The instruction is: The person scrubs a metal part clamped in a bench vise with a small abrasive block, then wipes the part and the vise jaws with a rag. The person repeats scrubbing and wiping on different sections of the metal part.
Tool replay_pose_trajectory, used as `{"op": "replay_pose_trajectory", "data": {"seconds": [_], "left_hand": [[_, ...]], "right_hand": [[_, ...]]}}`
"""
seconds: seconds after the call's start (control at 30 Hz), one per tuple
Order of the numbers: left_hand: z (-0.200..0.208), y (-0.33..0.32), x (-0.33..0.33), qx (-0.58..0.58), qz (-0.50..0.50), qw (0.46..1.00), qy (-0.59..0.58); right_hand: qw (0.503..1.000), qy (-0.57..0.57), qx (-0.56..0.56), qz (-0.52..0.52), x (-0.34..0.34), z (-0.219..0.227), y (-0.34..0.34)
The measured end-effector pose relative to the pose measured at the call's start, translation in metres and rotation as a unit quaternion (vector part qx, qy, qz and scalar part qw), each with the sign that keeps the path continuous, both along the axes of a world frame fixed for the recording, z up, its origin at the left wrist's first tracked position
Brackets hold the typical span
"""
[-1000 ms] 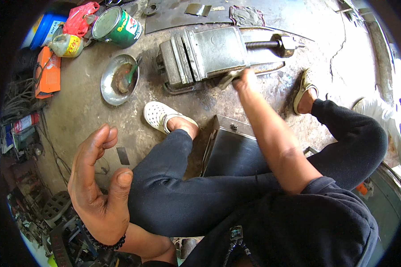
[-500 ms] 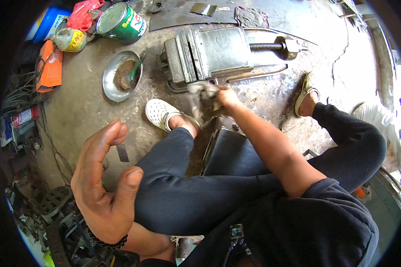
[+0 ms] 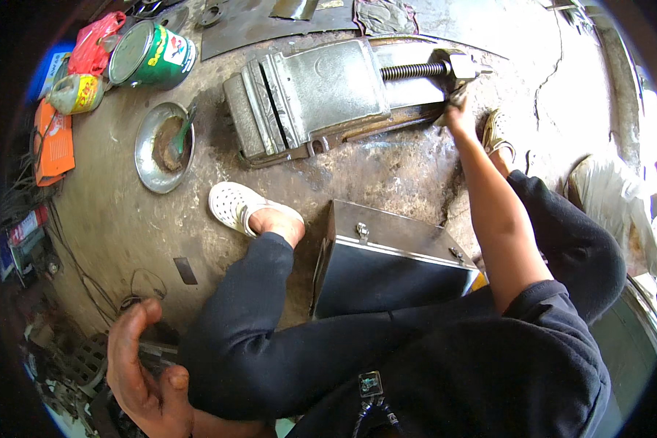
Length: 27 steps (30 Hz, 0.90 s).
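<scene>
A large grey metal bench vise [image 3: 336, 80] lies on the floor ahead of me, its threaded screw [image 3: 416, 71] and big dark hex nut [image 3: 454, 67] at the right end. My right hand [image 3: 456, 115] is closed low against the vise's right end, just below the nut. What its fingers hold is hidden there. Nothing is in my left hand [image 3: 142, 379], raised at the lower left with curved fingers and the thumb apart. Left of the vise sits a round metal bowl [image 3: 143, 157] with brown residue and a green-handled brush [image 3: 183, 133] in it.
A black metal case [image 3: 390, 259] with latches stands between my legs. At the far left are a green paint can [image 3: 153, 55], a plastic jug [image 3: 77, 95], a red bag [image 3: 95, 40] and an orange box [image 3: 54, 146]. A metal sheet [image 3: 248, 36] lies behind the vise.
My right hand has gone from the vise's near left side, where it held a grey rag, to its right end. My left hand has dropped lower. The view has shifted slightly.
</scene>
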<state>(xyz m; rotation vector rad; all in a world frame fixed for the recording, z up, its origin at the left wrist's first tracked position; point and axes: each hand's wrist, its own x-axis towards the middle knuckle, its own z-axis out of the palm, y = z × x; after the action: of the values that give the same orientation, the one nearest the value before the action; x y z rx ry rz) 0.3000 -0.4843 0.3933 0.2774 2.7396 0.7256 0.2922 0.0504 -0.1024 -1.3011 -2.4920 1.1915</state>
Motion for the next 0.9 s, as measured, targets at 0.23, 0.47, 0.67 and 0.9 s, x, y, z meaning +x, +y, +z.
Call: {"op": "replay_pose_trajectory", "data": {"seconds": [0.23,0.47,0.67,0.9], "left_hand": [[-0.01,0.012,-0.012,-0.045,-0.066,0.996,-0.05],[-0.009,0.008,-0.01,-0.052,-0.1,0.991,-0.078],[-0.001,0.017,-0.01,-0.041,-0.125,0.989,-0.075],[0.001,0.035,-0.006,-0.037,-0.153,0.985,-0.064]], "right_hand": [[0.971,-0.092,0.192,0.112,0.008,-0.022,-0.039],[0.899,-0.182,0.34,0.207,-0.004,0.002,-0.084],[0.921,-0.179,0.203,0.279,0.002,0.023,-0.176],[0.856,-0.155,0.215,0.444,0.015,0.041,-0.135]]}}
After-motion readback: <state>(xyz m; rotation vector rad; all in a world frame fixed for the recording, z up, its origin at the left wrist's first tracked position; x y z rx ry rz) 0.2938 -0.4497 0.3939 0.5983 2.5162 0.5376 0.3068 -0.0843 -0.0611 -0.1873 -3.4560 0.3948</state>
